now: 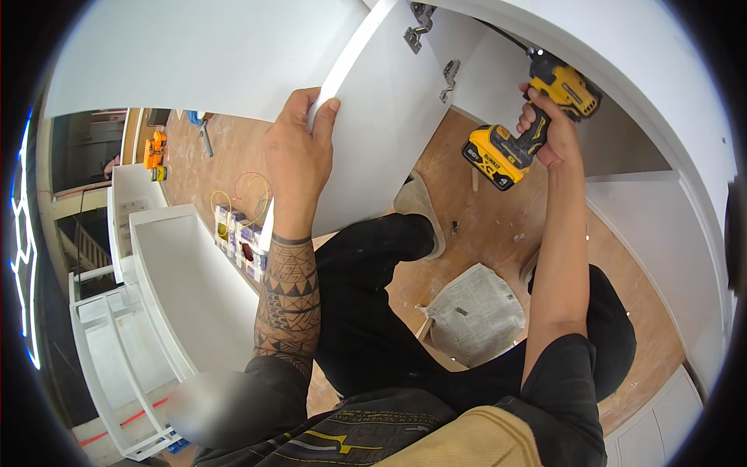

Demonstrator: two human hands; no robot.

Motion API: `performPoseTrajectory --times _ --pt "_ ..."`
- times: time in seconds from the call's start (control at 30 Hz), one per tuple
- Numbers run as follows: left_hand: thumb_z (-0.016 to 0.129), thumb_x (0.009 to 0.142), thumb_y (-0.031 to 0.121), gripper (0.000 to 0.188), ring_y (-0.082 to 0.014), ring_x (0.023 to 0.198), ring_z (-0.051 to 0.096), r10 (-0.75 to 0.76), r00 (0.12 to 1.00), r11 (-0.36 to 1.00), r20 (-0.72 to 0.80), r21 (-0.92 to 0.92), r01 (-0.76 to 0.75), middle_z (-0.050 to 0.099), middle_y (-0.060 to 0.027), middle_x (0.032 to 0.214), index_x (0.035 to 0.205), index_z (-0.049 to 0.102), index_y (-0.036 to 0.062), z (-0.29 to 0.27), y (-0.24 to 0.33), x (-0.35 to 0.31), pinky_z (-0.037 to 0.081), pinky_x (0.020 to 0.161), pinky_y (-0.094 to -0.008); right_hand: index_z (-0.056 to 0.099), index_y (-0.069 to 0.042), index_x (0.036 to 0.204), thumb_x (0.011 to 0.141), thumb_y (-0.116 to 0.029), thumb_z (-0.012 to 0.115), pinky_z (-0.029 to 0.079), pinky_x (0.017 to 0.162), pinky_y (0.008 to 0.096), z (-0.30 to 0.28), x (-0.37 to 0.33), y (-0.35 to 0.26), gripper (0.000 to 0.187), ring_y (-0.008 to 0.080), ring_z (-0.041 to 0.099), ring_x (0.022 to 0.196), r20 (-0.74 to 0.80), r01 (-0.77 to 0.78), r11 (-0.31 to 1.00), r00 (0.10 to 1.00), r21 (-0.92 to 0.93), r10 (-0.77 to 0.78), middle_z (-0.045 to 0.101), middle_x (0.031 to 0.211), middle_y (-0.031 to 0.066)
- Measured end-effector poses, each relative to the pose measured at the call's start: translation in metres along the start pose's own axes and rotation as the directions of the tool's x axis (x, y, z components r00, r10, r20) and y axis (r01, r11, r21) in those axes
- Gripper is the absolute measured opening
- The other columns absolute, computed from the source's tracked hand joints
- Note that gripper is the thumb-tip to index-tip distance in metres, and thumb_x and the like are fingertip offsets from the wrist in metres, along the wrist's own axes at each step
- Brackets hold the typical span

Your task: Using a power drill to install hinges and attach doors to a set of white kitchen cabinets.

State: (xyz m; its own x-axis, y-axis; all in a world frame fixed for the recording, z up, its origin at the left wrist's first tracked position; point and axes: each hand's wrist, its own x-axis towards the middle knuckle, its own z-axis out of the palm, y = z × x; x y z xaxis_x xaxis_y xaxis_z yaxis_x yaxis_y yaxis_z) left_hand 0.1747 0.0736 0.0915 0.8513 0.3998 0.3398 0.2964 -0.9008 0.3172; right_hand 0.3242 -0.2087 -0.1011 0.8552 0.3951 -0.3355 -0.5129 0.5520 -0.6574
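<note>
My left hand (299, 152) is closed round the edge of a white cabinet door (381, 140), with the thumb on the near face. The door stands open, and two metal hinges, an upper hinge (418, 27) and a lower hinge (449, 80), show at its far side. In my right hand (559, 132) is a yellow and black cordless impact driver (572, 87), held by the grip with its battery downward. The driver's long bit points up and left toward the cabinet's inside, past the hinges. Whether its tip touches anything I cannot tell.
Between my legs a stool (476, 311) has a worn, pale cover. White drawer boxes (194, 272) are stacked at the left. Nearby lie a patterned box (241, 237) with wires and an orange tool (156, 148). Small debris dots the wooden floor (459, 210). White cabinet panels (646, 226) stand at right.
</note>
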Motion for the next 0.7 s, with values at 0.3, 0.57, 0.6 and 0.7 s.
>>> performPoseTrajectory --times 0.3,0.57,0.6,0.7 --pt "0.069 0.100 0.027 0.029 -0.0405 0.079 0.071 0.049 0.999 0.999 -0.002 -0.017 -0.050 0.074 -0.0222 0.093 0.110 0.069 -0.0001 -0.001 -0.008 0.002 0.055 0.071 -0.0466 0.064 -0.005 0.096 0.091 -0.021 0.075 0.046 0.045 0.0339 0.015 -0.064 0.024 0.019 0.0163 0.052 0.047 -0.364 -0.121 0.989 0.928 -0.087 0.081 0.054 0.062 0.0028" --pt "0.069 0.098 0.024 0.028 -0.0380 0.096 0.072 0.038 0.998 0.996 -0.054 -0.077 -0.042 0.074 -0.0207 0.104 0.115 0.069 0.0016 0.001 -0.003 -0.001 0.057 0.082 -0.0466 0.064 -0.005 0.086 0.088 -0.017 0.076 0.046 0.045 0.0343 0.033 -0.161 0.007 0.016 0.0175 0.056 0.047 -0.369 -0.293 0.836 0.922 -0.464 0.119 0.058 0.061 0.0046" --pt "0.069 0.098 0.024 0.028 -0.0380 0.096 0.072 0.049 0.997 0.995 -0.061 -0.089 -0.054 0.074 -0.0207 0.104 0.115 0.069 0.0016 0.001 -0.005 -0.002 0.057 0.082 -0.0466 0.063 -0.006 0.088 0.089 -0.014 0.076 0.046 0.045 0.0334 0.034 -0.174 0.000 0.015 0.0164 0.056 0.048 -0.315 -0.289 0.806 0.939 -0.517 0.134 0.058 0.061 0.0037" --pt "0.067 0.098 0.018 0.024 -0.0362 0.102 0.071 0.088 0.971 0.972 -0.221 -0.194 -0.132 0.072 -0.0201 0.111 0.117 0.070 0.0035 0.002 -0.010 -0.005 0.056 0.087 -0.0446 0.063 -0.006 0.093 0.088 -0.011 0.078 0.046 0.046 0.0307 0.044 -0.213 -0.030 0.016 0.0134 0.055 0.050 -0.266 -0.287 0.734 0.952 -0.616 0.149 0.057 0.064 0.0018"
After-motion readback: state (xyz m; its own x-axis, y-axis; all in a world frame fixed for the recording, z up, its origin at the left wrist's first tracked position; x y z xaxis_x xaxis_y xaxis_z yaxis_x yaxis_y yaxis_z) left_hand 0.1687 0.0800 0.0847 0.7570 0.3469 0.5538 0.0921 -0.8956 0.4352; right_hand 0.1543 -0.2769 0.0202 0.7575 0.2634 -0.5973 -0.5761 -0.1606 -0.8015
